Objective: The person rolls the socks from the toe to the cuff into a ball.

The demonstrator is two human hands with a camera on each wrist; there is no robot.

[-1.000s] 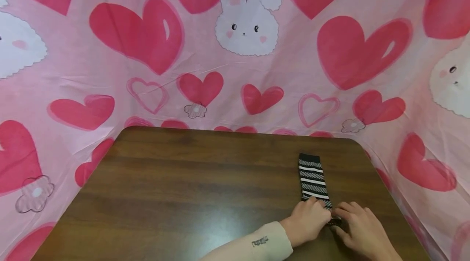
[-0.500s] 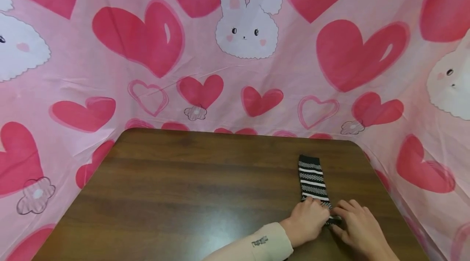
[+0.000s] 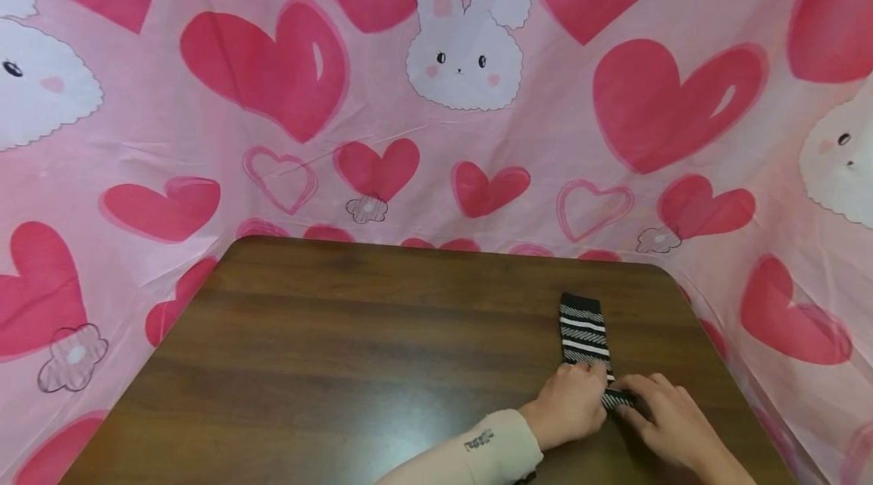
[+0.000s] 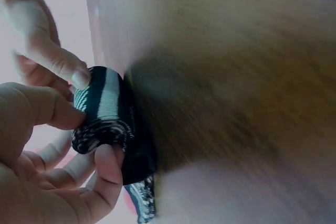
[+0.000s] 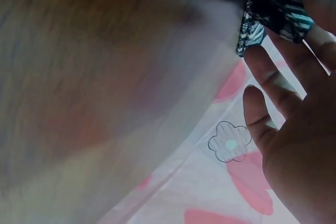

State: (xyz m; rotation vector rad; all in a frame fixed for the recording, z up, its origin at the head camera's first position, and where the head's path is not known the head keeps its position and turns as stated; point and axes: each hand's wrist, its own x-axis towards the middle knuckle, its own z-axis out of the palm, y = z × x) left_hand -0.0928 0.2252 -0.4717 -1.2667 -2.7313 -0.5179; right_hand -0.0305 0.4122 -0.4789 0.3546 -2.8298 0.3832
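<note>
A black-and-white striped knit sock (image 3: 584,330) lies flat on the table toward its right side, its plain black end farthest from me. Its near part is wound into a thick roll (image 4: 107,98), whose spiral end shows in the left wrist view. My left hand (image 3: 569,402) grips the left end of that roll, with thumb and fingers bent around it. At the opposite end, my right hand (image 3: 671,420) pinches the roll between thumb and fingers. In the right wrist view, the right hand's (image 5: 299,119) lower fingers spread loosely below the roll.
The brown wooden table (image 3: 341,341) has rounded far corners. Pink cloth (image 3: 382,114) printed with hearts and rabbits hangs behind it and along both sides. A light sleeve (image 3: 501,443) covers my left forearm.
The rolled part has advanced slightly away from me along the sock, and less flat fabric shows beyond my hands. Both hands keep their hold, and the head view has shifted a little.
</note>
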